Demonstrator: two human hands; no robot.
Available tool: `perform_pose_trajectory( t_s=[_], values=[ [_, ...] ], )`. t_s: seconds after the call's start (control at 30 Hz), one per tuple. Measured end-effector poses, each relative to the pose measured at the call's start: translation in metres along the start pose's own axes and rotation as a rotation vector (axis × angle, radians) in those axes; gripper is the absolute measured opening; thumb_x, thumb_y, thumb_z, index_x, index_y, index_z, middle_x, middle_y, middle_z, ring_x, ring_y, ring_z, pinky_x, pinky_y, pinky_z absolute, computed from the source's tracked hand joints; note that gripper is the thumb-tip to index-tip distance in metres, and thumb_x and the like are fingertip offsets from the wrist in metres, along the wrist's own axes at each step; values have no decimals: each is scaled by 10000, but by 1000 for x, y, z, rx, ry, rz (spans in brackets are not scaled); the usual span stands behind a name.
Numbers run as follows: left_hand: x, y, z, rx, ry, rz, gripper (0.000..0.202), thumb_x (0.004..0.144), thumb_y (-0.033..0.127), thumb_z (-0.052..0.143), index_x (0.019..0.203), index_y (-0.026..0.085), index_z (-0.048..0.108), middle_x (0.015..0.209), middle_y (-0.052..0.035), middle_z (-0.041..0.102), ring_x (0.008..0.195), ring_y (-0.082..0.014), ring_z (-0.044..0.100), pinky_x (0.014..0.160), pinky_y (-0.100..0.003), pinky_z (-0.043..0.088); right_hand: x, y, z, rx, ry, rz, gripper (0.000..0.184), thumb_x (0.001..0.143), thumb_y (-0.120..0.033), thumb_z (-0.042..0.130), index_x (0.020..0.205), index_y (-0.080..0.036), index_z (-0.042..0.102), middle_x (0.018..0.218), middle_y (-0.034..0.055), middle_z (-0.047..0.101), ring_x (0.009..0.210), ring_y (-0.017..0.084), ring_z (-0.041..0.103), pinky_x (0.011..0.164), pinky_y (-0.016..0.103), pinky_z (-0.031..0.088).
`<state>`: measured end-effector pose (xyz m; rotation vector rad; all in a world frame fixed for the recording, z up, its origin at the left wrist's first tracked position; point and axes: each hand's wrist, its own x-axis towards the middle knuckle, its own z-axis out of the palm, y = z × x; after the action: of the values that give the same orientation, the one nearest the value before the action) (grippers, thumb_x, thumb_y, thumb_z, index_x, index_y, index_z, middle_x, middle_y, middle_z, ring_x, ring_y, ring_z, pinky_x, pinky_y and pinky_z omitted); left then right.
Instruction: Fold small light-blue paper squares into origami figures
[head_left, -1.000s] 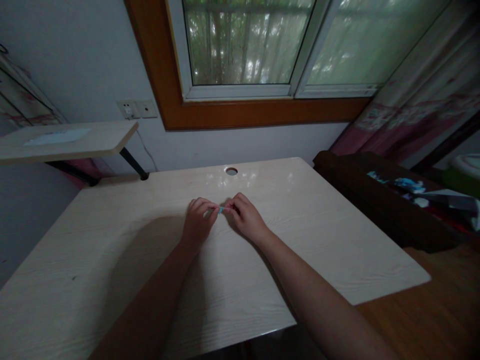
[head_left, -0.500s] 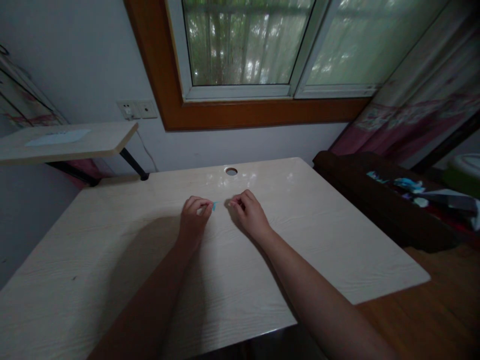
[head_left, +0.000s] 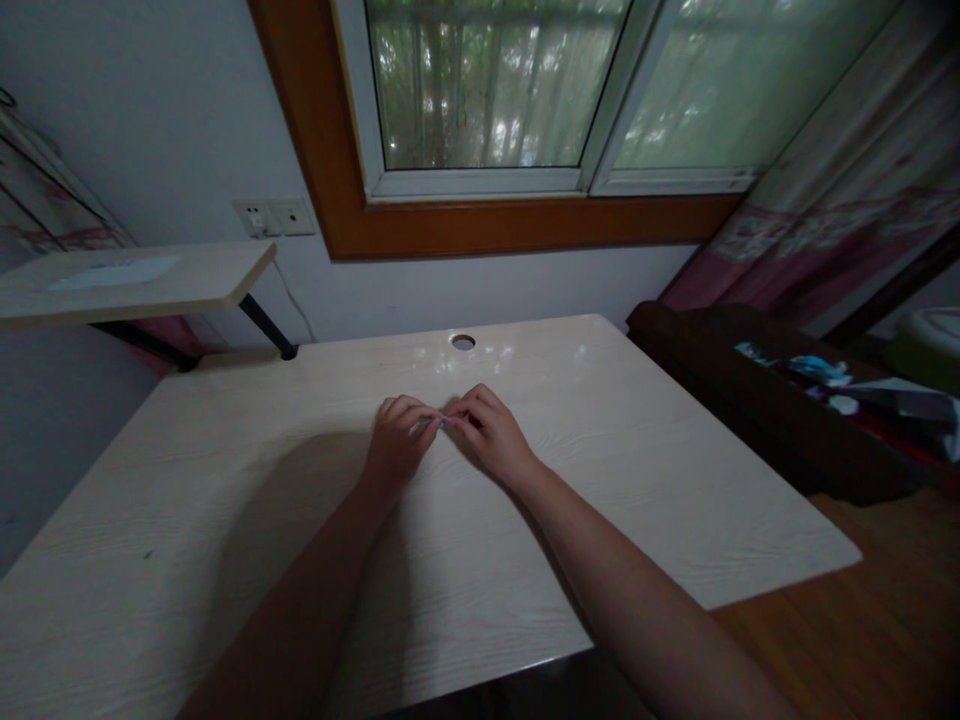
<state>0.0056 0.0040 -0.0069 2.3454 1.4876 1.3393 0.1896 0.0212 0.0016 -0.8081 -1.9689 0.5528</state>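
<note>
Both my hands rest on a pale wooden desk (head_left: 225, 520), fingertips meeting near its middle. My left hand (head_left: 397, 440) is curled, thumb and forefinger pinched on a tiny object (head_left: 441, 421) that is too small and dim to name. My right hand (head_left: 487, 435) is also curled and pinches the same small piece from the other side. The fingers hide most of it.
A round cable hole (head_left: 463, 342) sits at the desk's far edge. A raised side shelf (head_left: 135, 280) stands at left with a wall socket (head_left: 274, 217) behind. A dark wooden unit (head_left: 750, 400) with clutter lies right, under a curtain (head_left: 825, 210). A window (head_left: 510, 90) faces me.
Half a second ago my hands were apart, a small blue piece at my left fingertips. They have come back together, pinching at the same spot as one second ago.
</note>
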Motion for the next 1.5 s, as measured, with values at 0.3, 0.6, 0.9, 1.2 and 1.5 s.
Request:
perform_pose_trajectory(
  t_s=[0.3, 0.6, 0.9, 1.2, 1.5],
  values=[
    [-1, 0, -1, 11, -20, 24, 32, 866, 232, 664, 868, 227, 696, 841, -22, 666, 855, -195, 590, 851, -381, 434, 0, 0, -2, -34, -44, -7, 88, 935, -145, 561, 931, -198, 631, 910, 42, 529, 855, 174, 545, 759, 301, 447],
    [0, 3, -2, 8, 10, 24, 49, 823, 174, 684, 805, 219, 672, 804, -18, 648, 826, -197, 576, 822, -375, 447, -2, -1, 1, -49, -10, 0, 68, 892, -164, 618, 926, -209, 655, 855, 23, 526, 770, 156, 534, 686, 281, 432],
    [-2, 4, 0, -54, 42, 0, 118, 787, 136, 673, 741, 210, 593, 765, -9, 610, 797, -192, 561, 781, -358, 460, -2, -5, 1, -24, -14, -4, 50, 896, -173, 620, 909, -201, 659, 844, 22, 512, 758, 149, 526, 665, 272, 423],
    [-1, 4, -1, -92, 32, -5, 101, 794, 147, 667, 748, 216, 609, 775, -13, 626, 808, -192, 574, 785, -364, 470, 0, -4, 1, 63, 3, 43, 61, 923, -235, 621, 890, -208, 664, 840, 25, 525, 781, 166, 536, 687, 292, 431],
    [-1, 5, 0, -114, 4, 27, 87, 793, 137, 676, 776, 214, 638, 788, -18, 643, 818, -190, 575, 794, -359, 470, 0, 1, 1, 73, -47, -2, 72, 937, -189, 553, 885, -195, 602, 868, 36, 513, 837, 185, 528, 747, 315, 437]
  ],
)
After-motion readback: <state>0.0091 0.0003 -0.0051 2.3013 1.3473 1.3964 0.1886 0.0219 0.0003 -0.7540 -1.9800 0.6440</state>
